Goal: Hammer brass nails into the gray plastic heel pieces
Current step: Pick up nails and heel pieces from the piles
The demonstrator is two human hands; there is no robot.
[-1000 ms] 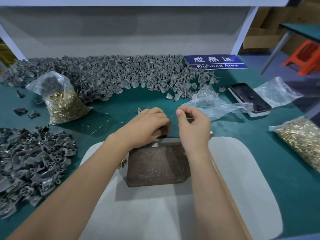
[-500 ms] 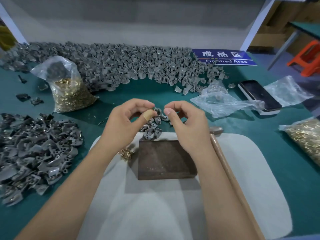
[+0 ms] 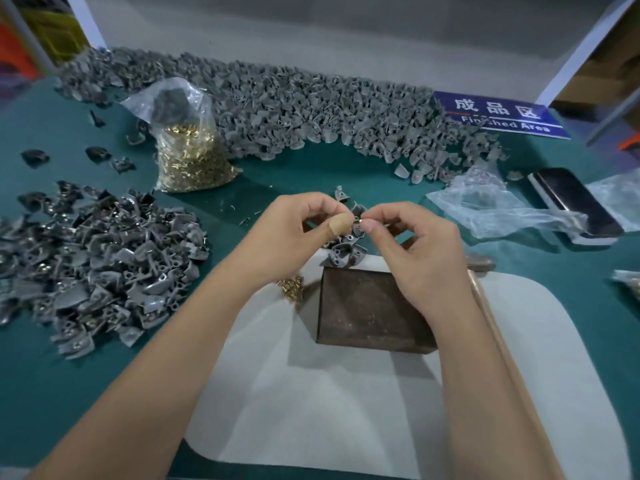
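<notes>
My left hand [image 3: 294, 237], a bandage on its thumb, pinches a gray heel piece [image 3: 356, 216] above the table. My right hand [image 3: 415, 251] pinches a small brass nail [image 3: 360, 221] right against that piece. Below my hands lies a dark metal block [image 3: 367, 310] on a white mat [image 3: 346, 403]. A few gray heel pieces [image 3: 343, 252] sit at the block's far edge, and loose brass nails [image 3: 292, 292] lie by my left wrist. The hammer's wooden handle [image 3: 485, 306] runs under my right forearm.
A pile of gray heel pieces [image 3: 97, 258] lies at left, and a long heap [image 3: 311, 109] runs across the back. A bag of brass nails [image 3: 187, 150] stands back left, another bag [image 3: 630, 285] at right. A phone [image 3: 575, 202], crumpled plastic [image 3: 491, 206] and a blue sign [image 3: 498, 116] are at right.
Both hands rose off the block's far edge and came together above the table. The camera tilted and shifted, so the left pile shows larger.
</notes>
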